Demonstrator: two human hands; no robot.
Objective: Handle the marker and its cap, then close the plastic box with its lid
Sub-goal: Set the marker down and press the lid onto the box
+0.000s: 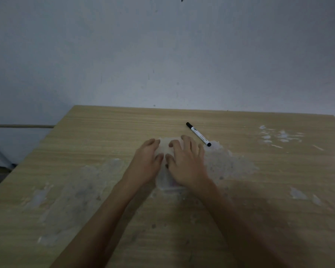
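Note:
A small translucent plastic box [165,147] with its lid on top sits in the middle of the wooden table [108,132]. My left hand [146,163] lies along its left side, fingers over the far left corner. My right hand [186,161] rests flat on the lid, fingers spread. Both hands hide most of the box, and whether the lid is fully seated cannot be told. A white marker [198,134] with a black cap and a black end lies on the table just beyond my right hand, apart from it.
The tabletop has worn, whitish scuffed patches [230,163] around the box and at the far right [278,136]. A grey wall [162,55] stands right behind the table's far edge. The table's left edge runs diagonally at the left.

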